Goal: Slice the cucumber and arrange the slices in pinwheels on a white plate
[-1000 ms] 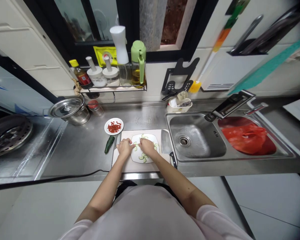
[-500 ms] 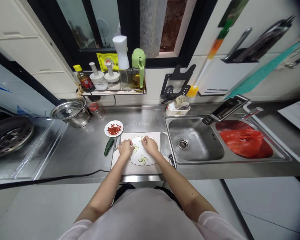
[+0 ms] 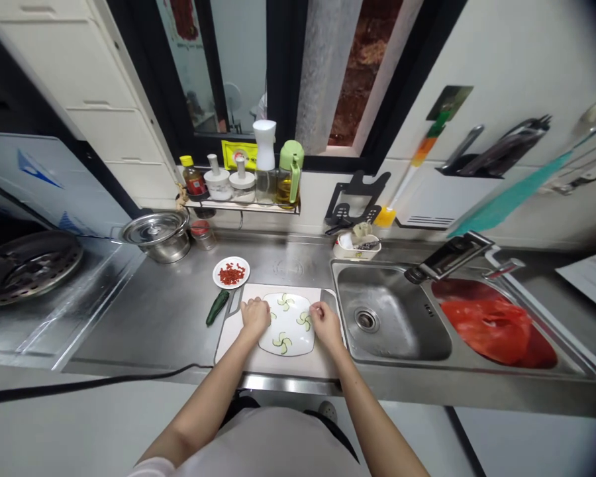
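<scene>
A white plate with a thin dark rim lies on a pale cutting board. Thin green-edged cucumber slices are arranged on it in several pinwheel shapes. At the plate's left rim, my left hand has its fingers curled over the edge, covering part of one pinwheel. My right hand is closed at the right rim, beside the right pinwheel. Behind that hand, a knife's grey blade shows on the board; its handle is hidden.
A cucumber piece and a small plate of red bits lie left of the board. The sink is at the right, with a red bag in its second basin. A lidded pot stands at the back left.
My right hand has gone from the plate's far side to its right rim, uncovering the far and right pinwheels. My left hand stays at the left rim. The view has shifted.
</scene>
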Demonstrator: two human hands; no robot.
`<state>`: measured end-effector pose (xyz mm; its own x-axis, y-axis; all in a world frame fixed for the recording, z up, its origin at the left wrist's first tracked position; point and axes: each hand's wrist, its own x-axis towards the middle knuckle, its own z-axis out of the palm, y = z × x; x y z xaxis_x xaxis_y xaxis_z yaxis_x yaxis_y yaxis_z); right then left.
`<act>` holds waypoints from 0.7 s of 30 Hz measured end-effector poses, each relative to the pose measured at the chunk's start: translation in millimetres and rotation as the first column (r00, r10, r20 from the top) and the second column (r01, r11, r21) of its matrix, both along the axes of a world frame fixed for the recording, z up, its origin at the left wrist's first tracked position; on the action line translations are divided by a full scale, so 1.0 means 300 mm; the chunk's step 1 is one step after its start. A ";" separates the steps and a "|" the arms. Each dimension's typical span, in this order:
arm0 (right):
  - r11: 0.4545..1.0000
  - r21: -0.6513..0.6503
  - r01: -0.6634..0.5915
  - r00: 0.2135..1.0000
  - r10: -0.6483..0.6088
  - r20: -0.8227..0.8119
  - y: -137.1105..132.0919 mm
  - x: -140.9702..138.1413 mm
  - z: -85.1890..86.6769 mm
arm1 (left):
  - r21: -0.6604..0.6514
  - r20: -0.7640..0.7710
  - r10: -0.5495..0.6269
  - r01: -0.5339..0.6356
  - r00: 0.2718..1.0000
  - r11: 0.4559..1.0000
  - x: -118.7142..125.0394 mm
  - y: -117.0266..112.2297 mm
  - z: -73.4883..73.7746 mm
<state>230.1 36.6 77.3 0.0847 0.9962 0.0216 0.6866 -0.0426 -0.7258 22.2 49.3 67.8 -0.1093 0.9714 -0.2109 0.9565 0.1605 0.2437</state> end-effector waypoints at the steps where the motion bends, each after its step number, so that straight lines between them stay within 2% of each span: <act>1: 1.000 0.007 0.000 1.000 0.000 -0.016 -0.008 0.004 0.003 | 0.001 0.000 0.002 -0.002 1.000 1.000 0.002 -0.001 0.001; 7: 0.999 0.052 -0.002 0.999 0.004 -0.046 -0.027 0.031 0.007 | -0.007 0.064 0.049 -0.048 0.997 0.999 -0.007 -0.008 0.018; 13: 0.998 0.059 0.028 0.995 -0.022 -0.098 -0.038 0.045 -0.002 | 0.052 0.266 0.153 -0.173 0.952 0.983 -0.042 0.001 0.052; 17: 0.998 0.046 0.037 0.992 -0.031 -0.126 -0.051 0.054 -0.002 | 0.161 0.380 0.214 -0.292 0.900 0.943 -0.110 0.010 0.071; 21: 0.999 0.036 0.018 0.994 -0.014 -0.107 -0.070 0.041 0.002 | 0.222 0.419 0.272 -0.388 0.866 0.894 -0.223 0.032 0.068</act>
